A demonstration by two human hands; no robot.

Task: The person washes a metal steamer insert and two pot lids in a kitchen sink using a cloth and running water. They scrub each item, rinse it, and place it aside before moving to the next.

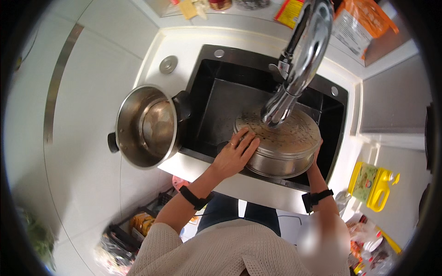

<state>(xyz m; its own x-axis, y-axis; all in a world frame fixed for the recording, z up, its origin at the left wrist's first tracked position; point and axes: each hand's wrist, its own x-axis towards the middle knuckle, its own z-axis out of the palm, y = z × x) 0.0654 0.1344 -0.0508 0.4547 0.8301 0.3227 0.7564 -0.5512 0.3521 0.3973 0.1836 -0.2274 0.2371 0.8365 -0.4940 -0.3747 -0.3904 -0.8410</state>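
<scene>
A round stainless-steel steamer tier (281, 165), its perforated bottom face up and wet-looking, is held over the near right part of a black sink (224, 103). My left hand (234, 151) lies against its left rim, fingers spread over the edge. At its right side, my right hand (316, 151) grips the wall, with most of the fingers hidden behind the metal. The chrome faucet's spout (276, 114) hangs just above the perforated face; whether water runs cannot be told. Left of the sink stands a deep steel pot (148, 127) with black handles.
A round metal sink stopper or cap (168, 64) lies on the white counter at the back left. A yellow plastic jug (369, 186) is at the right. Packets, one of them an orange bag (366, 20), stand on the ledge behind the faucet.
</scene>
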